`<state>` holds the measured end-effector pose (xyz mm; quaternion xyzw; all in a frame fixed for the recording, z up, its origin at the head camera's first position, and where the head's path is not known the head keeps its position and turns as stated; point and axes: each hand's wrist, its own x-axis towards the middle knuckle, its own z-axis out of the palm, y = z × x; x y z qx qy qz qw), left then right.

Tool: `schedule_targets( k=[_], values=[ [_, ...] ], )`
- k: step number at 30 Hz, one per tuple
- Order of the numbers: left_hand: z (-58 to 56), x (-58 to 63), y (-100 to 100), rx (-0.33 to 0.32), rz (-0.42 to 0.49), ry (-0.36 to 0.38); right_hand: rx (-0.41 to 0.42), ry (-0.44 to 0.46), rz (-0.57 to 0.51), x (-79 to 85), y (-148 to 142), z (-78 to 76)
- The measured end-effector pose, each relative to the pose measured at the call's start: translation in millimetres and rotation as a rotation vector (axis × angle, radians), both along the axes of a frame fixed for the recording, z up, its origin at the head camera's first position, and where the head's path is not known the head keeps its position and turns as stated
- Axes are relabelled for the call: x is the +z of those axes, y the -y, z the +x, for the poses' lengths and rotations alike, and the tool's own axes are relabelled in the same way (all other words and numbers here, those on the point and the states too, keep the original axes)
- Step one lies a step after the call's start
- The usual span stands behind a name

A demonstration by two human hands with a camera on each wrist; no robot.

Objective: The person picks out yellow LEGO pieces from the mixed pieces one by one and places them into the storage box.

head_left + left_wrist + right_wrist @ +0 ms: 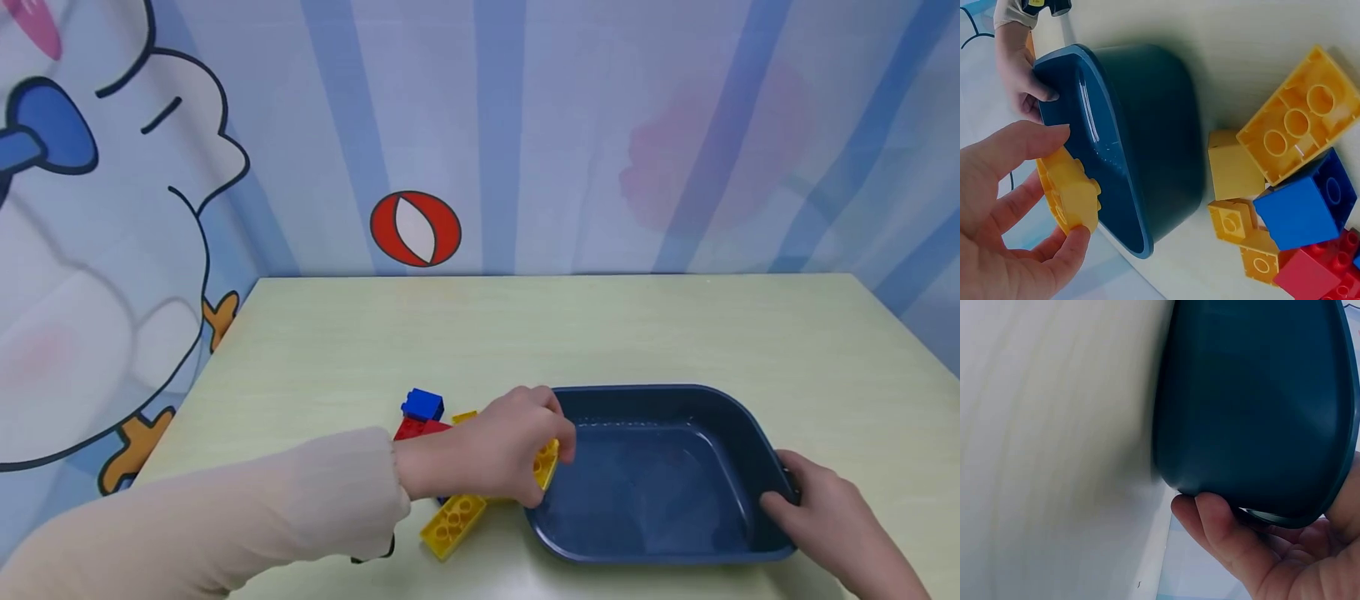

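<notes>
My left hand (517, 446) pinches a yellow toy building brick (1071, 190) between thumb and fingers at the left rim of a dark blue plastic bin (652, 475). In the left wrist view the brick's studs face the bin's inside. My right hand (832, 517) grips the bin's right end, thumb over the rim and fingers curled beneath it, as the right wrist view shows at the handle (1266, 517). Beside the bin's left wall lies a pile of bricks: a long yellow brick (453, 525), a blue brick (423, 405) and a red brick (1310, 275). My left forearm hides part of the pile.
The bin stands on a pale wooden table (570, 333), with the pile close against its left side. A printed curtain (570, 133) hangs behind the table's far edge and along its left side.
</notes>
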<state>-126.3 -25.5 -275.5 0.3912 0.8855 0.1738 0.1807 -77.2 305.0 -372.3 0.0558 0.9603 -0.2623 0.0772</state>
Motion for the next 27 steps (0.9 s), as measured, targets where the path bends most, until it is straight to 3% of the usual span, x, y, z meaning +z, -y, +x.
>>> schedule_targets(
  k=[10,27],
  values=[
    [-1.7,-5.1,-4.9,-0.064,0.026,-0.017,-0.007,0.013,-0.005,-0.3,-1.0,-1.3],
    [-1.6,-15.5,-18.2,-0.118,-0.013,-0.006,-0.005,0.025,0.003,9.0,2.7,0.4]
  ],
)
